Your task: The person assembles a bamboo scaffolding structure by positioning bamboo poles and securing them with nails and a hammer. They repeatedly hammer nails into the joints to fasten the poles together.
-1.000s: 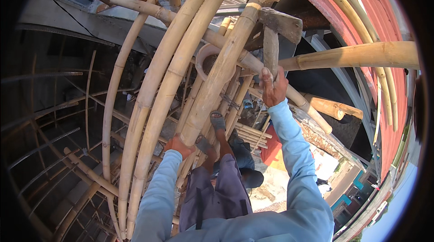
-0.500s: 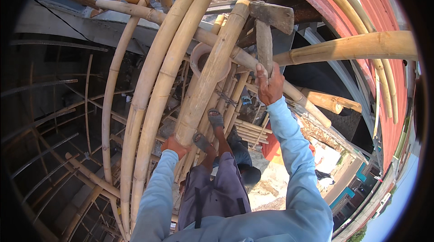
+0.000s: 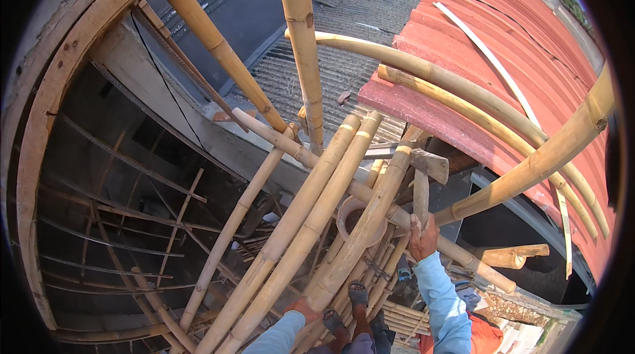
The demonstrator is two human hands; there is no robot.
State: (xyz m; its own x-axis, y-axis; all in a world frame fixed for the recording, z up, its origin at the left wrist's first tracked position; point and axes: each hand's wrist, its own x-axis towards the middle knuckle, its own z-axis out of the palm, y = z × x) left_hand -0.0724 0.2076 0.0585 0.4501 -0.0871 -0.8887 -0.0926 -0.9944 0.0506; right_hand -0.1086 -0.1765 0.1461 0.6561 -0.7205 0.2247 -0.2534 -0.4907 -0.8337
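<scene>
Light-blue-sleeved right arm [image 3: 444, 298] extended forward, right hand [image 3: 423, 238] clenched around a grey-headed, wooden-handled hatchet [image 3: 421, 189], its head beside the upper end of a thick tan bamboo pole [image 3: 362, 222], left hand [image 3: 305, 310] lower, grasping that pole's bottom end

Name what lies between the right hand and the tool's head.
Only the handle, reaching from the right hand to the tool's head; the head view shows this.
</scene>
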